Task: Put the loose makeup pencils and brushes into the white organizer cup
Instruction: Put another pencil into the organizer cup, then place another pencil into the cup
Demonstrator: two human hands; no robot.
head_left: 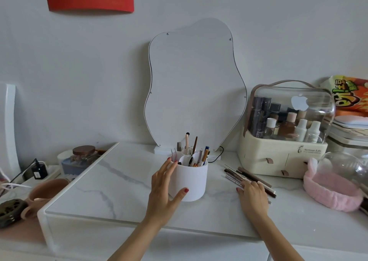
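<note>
The white organizer cup [190,181] stands upright in the middle of the marble tabletop [111,183] and holds several pencils and brushes [196,154]. My left hand [165,189] cups its left side, fingers along the wall and thumb on the front. To the right, a bundle of loose makeup pencils [242,176] lies flat on the marble, pointing up-left. My right hand [253,196] rests on the near end of that bundle, fingers laid over the pencils; whether they curl under any pencil is not visible.
A wavy mirror [196,85] leans on the wall behind the cup. A clear-domed cosmetics case [286,129] stands at the right, with a pink headband [332,191] in front. A jar [83,155], charger [39,171] and pink cup [45,191] sit at the left.
</note>
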